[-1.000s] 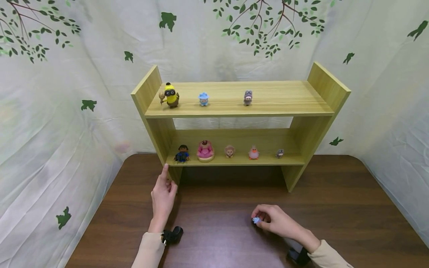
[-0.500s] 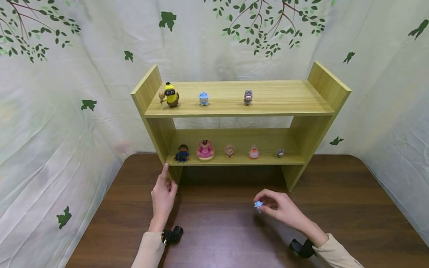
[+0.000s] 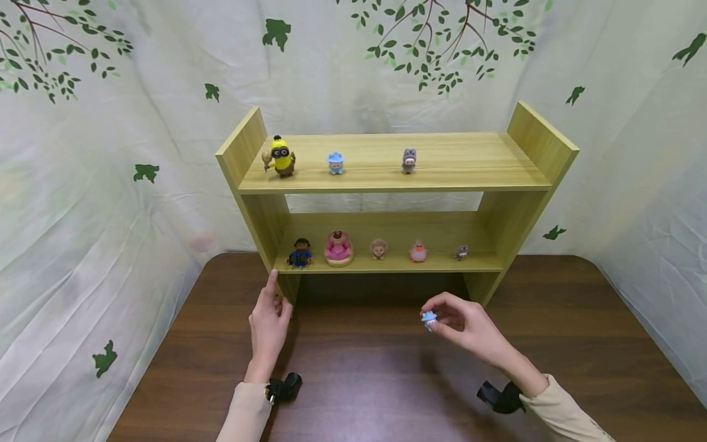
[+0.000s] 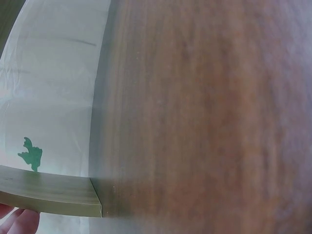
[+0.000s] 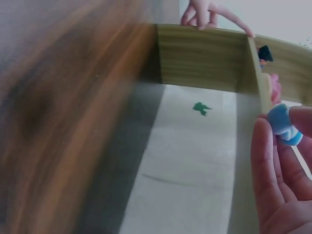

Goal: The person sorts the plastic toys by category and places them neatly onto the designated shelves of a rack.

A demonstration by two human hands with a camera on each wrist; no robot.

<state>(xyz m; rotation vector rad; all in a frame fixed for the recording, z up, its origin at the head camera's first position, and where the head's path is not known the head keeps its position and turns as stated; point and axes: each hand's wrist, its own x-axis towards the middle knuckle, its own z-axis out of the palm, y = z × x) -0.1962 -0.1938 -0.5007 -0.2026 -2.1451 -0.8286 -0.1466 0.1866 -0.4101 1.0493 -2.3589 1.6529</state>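
Observation:
My right hand (image 3: 469,325) pinches a small figurine with a blue hat (image 3: 429,319) between thumb and fingertips, above the table in front of the shelf. Close up in the right wrist view, the blue figurine (image 5: 279,118) sits between the thumb and the fingers. My left hand (image 3: 269,322) rests at the left side panel of the wooden two-tier shelf (image 3: 386,271), its index finger stretched to the lower board's left corner. In the left wrist view, fingertips (image 4: 27,222) lie against the panel's edge (image 4: 58,207).
The top board bears a yellow minion figure (image 3: 282,161), a blue-hatted figurine (image 3: 335,163) and a grey rabbit-eared figurine (image 3: 409,161). Below stand a dark-haired doll (image 3: 301,253), a pink bear (image 3: 338,250) and several smaller figurines. A leaf-printed cloth (image 3: 166,123) hangs behind the brown table (image 3: 353,393).
My right hand has lifted the blue-hatted figurine from the table and moved it forward, toward the shelf. My left hand has stayed at the side panel.

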